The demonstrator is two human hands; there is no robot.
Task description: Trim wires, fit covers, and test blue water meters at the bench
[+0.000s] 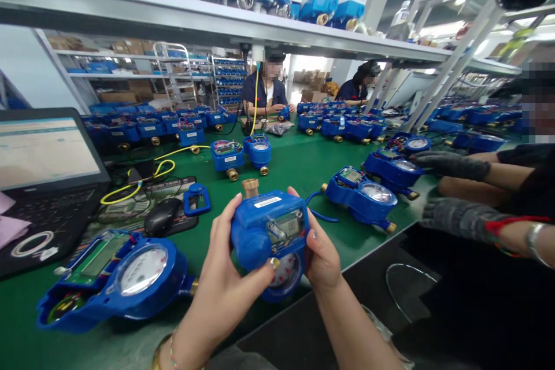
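Observation:
Between my two hands is a blue water meter point(267, 209), tilted toward me, with a small display, a round dial low on its face and a brass threaded end at the top. My left hand point(234, 277) grips its left side, thumb across the lower front. On the right side my right hand point(321, 254) holds it, thumb beside the display. Left of my hands lies an opened blue water meter point(125, 277) with its circuit board and dial showing. A loose blue cover frame point(196, 199) rests on the mouse pad point(160, 192).
A laptop point(47, 167) and a black mouse point(162, 217) stand at the left. More meters point(359, 193) sit to the right, near a co-worker's gloved hands point(453, 217). Overhead runs a shelf point(208, 20) loaded with meters. A yellow cable point(255, 98) hangs down at the middle.

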